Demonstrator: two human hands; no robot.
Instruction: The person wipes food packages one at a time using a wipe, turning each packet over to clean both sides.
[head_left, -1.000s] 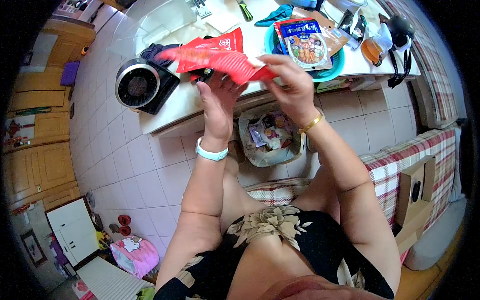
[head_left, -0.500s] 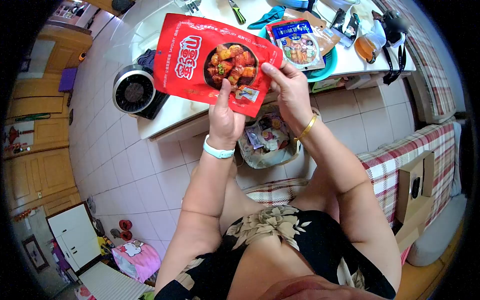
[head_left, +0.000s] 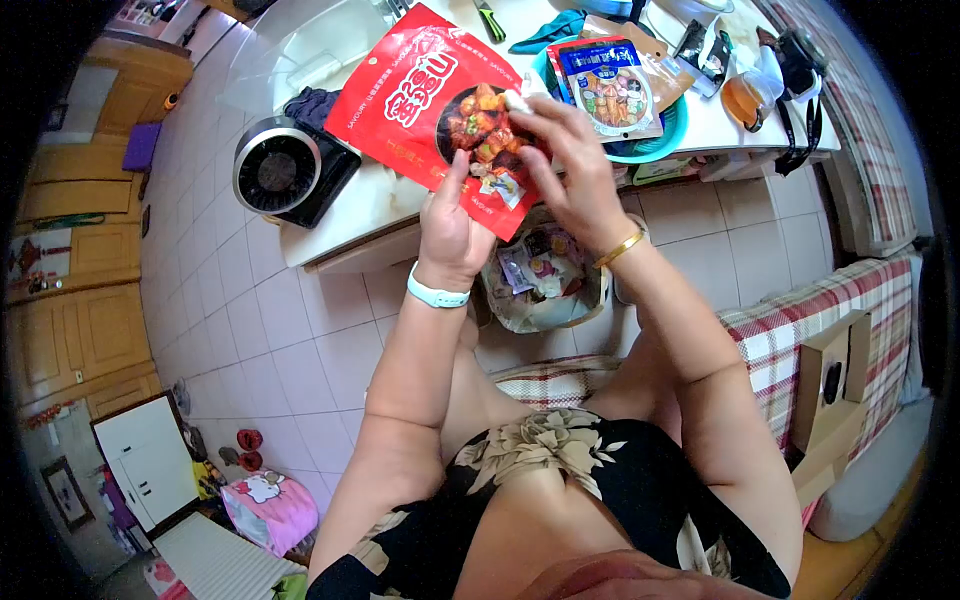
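Observation:
A red food pouch point(head_left: 385, 105) with a picture of braised meat chunks is held tilted over the table edge. My left hand point(head_left: 458, 235) grips its lower edge, thumb on the printed front and the other fingers hidden behind. Over the pouch's right part is my right hand point(head_left: 575, 170), with thumb and fingers apart. Its fingertips lie over the front near the meat picture; whether they press on it I cannot tell. A small whitish patch shows at those fingertips, too small to make out. Beyond this hand, a teal basket point(head_left: 678, 132) holds a blue-and-white food pouch point(head_left: 608, 90) and other packets.
On the white table point(head_left: 375, 205) stand a black round-topped appliance point(head_left: 278, 168), a green-and-black knife point(head_left: 489, 20), a teal cloth point(head_left: 548, 32) and a jug of amber liquid point(head_left: 750, 98). A lined waste bin point(head_left: 545, 318) sits below. An open cardboard box point(head_left: 835, 390) lies on the plaid seat.
My right hand has let go of the pouch's right edge and moved left over its front, fingers spread. The pouch has turned clockwise, still in my left hand. The view has shifted slightly.

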